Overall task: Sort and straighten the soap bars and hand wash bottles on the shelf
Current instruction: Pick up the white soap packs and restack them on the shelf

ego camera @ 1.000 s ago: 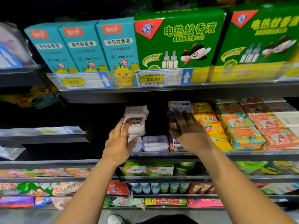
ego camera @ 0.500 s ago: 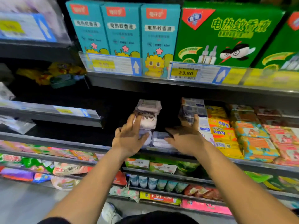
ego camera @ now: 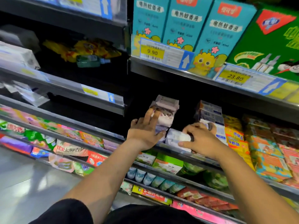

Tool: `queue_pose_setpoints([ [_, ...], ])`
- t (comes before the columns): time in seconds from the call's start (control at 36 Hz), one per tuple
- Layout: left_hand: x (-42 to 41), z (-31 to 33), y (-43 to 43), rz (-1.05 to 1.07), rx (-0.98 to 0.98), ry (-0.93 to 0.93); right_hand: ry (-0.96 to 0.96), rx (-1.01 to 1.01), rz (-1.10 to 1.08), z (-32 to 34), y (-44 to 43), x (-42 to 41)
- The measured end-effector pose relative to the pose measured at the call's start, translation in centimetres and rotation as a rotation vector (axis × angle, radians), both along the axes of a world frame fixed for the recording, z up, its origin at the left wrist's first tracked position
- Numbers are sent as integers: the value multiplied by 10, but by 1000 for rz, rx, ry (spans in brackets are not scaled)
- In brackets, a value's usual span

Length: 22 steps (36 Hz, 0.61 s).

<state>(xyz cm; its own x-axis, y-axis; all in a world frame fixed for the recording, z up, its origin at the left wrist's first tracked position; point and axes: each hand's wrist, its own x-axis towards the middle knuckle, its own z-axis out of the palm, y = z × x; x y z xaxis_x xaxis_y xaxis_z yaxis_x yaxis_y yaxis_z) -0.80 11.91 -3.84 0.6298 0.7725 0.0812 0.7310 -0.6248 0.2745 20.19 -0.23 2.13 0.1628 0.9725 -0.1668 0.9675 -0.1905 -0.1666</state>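
A plain black short sleeve [ego camera: 64, 212] covers the left upper arm, and more black fabric [ego camera: 145, 215] shows along the bottom edge, at the torso. The left forearm [ego camera: 105, 172] and right forearm [ego camera: 258, 183] are uncovered, bare down to the left hand [ego camera: 144, 135] and right hand [ego camera: 202, 141].

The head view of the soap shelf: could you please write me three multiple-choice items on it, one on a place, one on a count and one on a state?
1. Where is the 9.90 price tag?
A) under the teal boxes
B) under the green box
C) on the floor

2. How many teal boxes stand on the upper shelf?
A) one
B) three
C) five

3. What is the right hand doing?
A) hanging idle
B) gripping a pale soap pack
C) holding a bottle

Answers:
1 A, the tag hangs on the shelf edge just below them.
2 B, three stand side by side.
3 B, its fingers curl round the pack.
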Motion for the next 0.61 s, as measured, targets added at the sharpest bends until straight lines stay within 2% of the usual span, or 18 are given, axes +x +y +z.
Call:
queue_pose_setpoints([
  [0.22, -1, -4, 0, 5, -14, -11, 178, 26, -39, 3, -1, 1],
  [0.33, -2, -1, -1, -14, -28, 14, 473, 67, -95, 8, -5, 0],
  [0.47, -2, 2, -1, -28, -30, 2, 722, 219, -151, 24, -11, -5],
  [0.56, -2, 4, -1, -27, -62, -25, 778, 339, -154, 34, -17, -12],
  [0.61, -3, 12, -5, -10, -115, -116, 816, 436, -175, 40, -23, -17],
])
